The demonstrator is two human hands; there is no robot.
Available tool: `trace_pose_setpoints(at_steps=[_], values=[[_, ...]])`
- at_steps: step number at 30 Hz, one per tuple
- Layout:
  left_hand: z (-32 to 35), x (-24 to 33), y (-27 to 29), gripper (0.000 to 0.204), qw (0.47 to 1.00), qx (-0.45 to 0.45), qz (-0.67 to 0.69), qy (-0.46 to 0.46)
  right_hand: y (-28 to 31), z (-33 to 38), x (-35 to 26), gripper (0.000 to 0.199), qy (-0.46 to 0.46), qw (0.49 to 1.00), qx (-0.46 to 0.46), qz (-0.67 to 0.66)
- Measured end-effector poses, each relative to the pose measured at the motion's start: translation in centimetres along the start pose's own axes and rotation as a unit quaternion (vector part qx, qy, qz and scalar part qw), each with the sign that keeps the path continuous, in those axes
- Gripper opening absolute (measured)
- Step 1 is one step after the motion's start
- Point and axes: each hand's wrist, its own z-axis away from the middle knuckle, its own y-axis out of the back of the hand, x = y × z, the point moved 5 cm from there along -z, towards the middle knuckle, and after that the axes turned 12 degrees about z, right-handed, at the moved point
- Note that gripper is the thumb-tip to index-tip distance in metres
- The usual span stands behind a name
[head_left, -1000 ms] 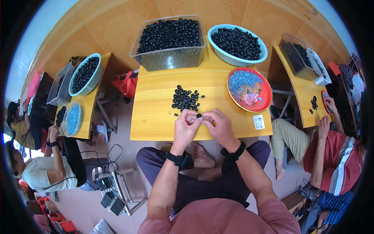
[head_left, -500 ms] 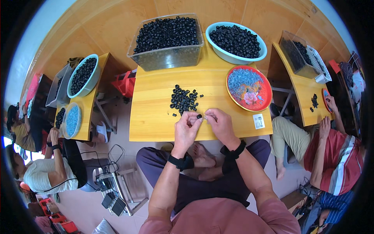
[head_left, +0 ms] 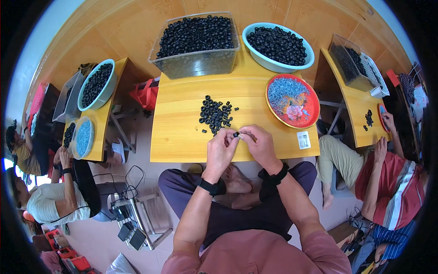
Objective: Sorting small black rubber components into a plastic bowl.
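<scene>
Change: we see almost no move; both hands stay together at the near table (head_left: 182,141) edge.
Left hand (head_left: 221,150): fingers pinched on a small black ring (head_left: 236,134).
Right hand (head_left: 260,145): pinched on the same ring.
Beyond: ring pile (head_left: 215,115), red plate (head_left: 292,100).

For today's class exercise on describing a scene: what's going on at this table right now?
A seated person holds both hands together over the near edge of a yellow table. The left hand and right hand pinch a small black ring between their fingertips. Just beyond lies a loose pile of black rings. Farther back stand a clear tub and a pale bowl, both full of such rings, and a red plate of small grey parts. Other people work at neighbouring tables.
</scene>
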Motion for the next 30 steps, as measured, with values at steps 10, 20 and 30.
trace_pose_setpoints(at_steps=[10,20,30], values=[[0.1,0.2,0.0,0.017,0.999,0.004,0.020,-0.031,0.3,-0.2,-1.1,0.012,0.019,0.999,-0.009,-0.028],[0.1,0.1,0.1,0.016,0.998,-0.010,0.065,-0.021,-0.4,-0.2,0.0,0.015,-0.082,0.991,-0.059,-0.093],[0.3,-1.2,1.9,0.019,0.970,0.147,0.189,-0.037,-0.1,-3.5,0.2,0.019,-0.050,0.993,-0.087,0.065]])
